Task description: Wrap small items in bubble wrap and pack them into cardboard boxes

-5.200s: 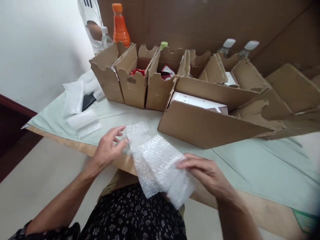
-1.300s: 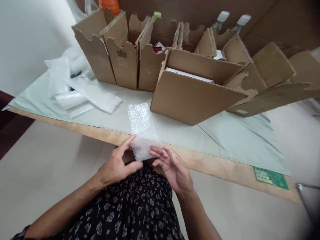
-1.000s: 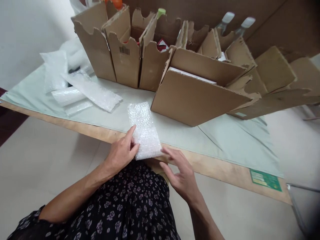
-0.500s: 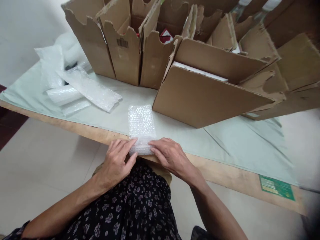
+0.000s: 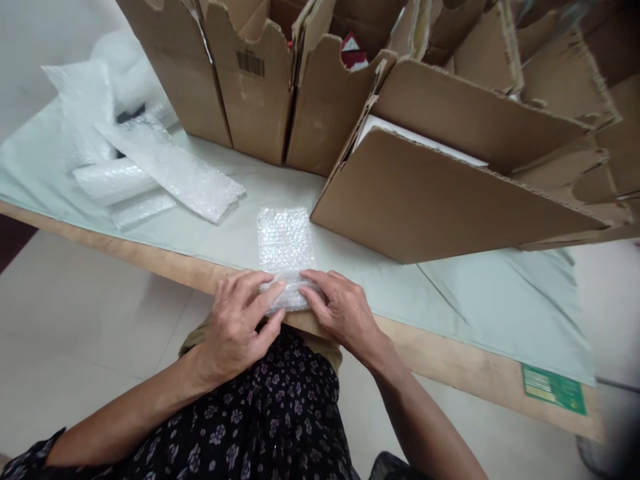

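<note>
My left hand (image 5: 244, 313) and right hand (image 5: 341, 308) both have fingers closed on the folded near end of the bubble-wrap strip (image 5: 286, 239), at the table (image 5: 505, 323)'s front edge. Flat part lies behind, cardboard box (image 5: 440, 200) just beside; loose bubble wrap (image 5: 175, 172) piled near the left edge.

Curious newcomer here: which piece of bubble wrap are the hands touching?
The bubble wrap at the table edge, left hand and right hand on its near end; other pieces lie heaped at left.
</note>
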{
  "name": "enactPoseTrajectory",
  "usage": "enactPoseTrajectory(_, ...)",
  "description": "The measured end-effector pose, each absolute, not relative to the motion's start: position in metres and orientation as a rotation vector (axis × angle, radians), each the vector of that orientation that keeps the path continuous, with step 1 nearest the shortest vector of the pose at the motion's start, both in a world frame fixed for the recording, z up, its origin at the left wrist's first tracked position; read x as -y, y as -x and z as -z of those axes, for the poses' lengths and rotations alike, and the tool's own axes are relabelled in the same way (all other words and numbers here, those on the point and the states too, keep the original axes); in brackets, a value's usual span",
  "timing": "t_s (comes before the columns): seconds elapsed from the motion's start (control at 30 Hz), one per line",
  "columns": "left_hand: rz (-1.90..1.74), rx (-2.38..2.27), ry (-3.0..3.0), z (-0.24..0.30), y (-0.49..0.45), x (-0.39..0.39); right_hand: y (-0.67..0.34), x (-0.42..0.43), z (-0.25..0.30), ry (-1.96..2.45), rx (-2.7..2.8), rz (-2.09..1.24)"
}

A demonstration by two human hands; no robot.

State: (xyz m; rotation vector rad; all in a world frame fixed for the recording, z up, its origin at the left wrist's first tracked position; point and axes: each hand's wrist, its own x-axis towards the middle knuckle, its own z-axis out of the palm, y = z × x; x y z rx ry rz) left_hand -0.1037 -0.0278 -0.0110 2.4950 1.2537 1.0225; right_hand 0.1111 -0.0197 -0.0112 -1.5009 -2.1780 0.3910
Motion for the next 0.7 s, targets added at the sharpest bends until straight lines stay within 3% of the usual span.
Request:
enactPoseTrajectory(0.2, -0.752, -1.145, -2.534, 0.019, 0.104, 0.021, -0.121, 0.031, -0.009, 1.452, 2.300, -0.026)
enactPoseTrajectory(0.33, -0.771, -1.132, -2.547, 0.017, 0.107, 0.017, -0.130, 0.032, -0.011, 1.281, 2.472, -0.138)
enactPoseTrajectory(0.5, -0.929, -1.102, -2.342, 0.009, 0.114, 0.013, -0.130, 0.030, -0.009, 1.300, 2.319, -0.505)
enactPoseTrajectory(0.7, -0.850, -1.294, -2.407, 0.016, 0.117, -0.003, -0.126, 0.035, -0.011, 1.375, 2.256, -0.121)
